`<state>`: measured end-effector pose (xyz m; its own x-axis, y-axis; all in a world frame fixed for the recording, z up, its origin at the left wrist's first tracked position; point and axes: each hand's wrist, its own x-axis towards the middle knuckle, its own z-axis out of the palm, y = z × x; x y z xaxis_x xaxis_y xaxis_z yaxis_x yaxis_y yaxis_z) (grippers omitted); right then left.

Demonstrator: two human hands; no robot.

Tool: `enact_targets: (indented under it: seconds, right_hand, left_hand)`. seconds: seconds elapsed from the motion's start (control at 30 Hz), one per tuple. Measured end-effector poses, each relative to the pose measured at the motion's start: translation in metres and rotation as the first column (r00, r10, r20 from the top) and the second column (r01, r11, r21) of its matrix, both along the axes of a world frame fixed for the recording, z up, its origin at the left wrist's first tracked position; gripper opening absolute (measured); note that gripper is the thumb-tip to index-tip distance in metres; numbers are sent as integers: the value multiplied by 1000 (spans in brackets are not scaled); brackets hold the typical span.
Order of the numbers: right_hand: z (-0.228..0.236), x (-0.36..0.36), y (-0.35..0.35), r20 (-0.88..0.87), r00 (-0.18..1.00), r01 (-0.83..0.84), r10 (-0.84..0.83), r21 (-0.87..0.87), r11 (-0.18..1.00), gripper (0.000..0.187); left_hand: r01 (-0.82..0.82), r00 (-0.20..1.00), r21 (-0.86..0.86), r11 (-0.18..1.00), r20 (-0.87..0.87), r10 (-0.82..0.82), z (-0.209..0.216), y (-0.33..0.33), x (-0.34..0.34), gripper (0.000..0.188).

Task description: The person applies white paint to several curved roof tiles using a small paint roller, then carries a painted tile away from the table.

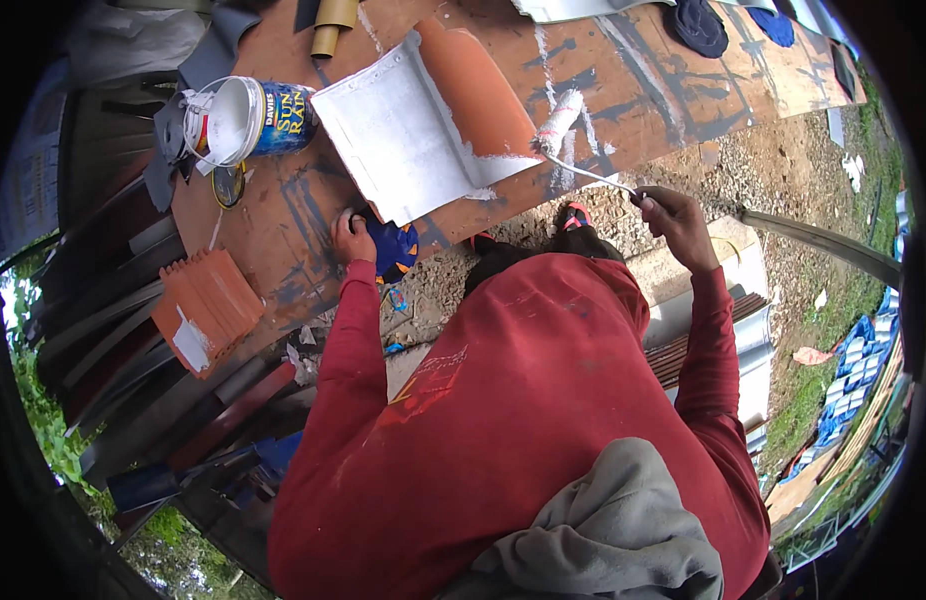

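To your far left on the table (258,210), the bucket (255,100) wears a blue label (286,118) with large yellow capitals in two lines and smaller white lettering beside them. Your red shirt (553,370) has a print (430,383) with pale rows on its left front, too small to read. Marks on the pale sheet (28,190) farther left are too faint to make out.

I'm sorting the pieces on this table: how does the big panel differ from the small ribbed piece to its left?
Size: the big panel is much larger than the small ribbed piece.
Colour: the panel is mostly white with an orange strip; the piece is mostly orange with a white patch.
Surface: the panel is broad and curved; the piece has ridges.
Both lie on the paint-streaked table.
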<state>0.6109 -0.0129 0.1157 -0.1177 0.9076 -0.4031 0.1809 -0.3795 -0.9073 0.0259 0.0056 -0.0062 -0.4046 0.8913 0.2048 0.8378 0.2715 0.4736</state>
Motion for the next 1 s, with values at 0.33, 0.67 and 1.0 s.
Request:
enact_targets:
  seconds: [0.33,0.67,1.0]
  right_hand:
    - [57,-102,4,-224,960,-161,165,32,986,43]
    - [39,-234,44,-136,983,137,-121,112,984,38]
    - [1,-271,98,-98,990,109,-106,25,994,24]
  left_hand:
    - [-95,843,14,995,533,73,14,-9,18,32]
    - [94,393,92,991,911,-122,2,-11,22,34]
    - [429,338,60,901,915,-221,14,-11,3,49]
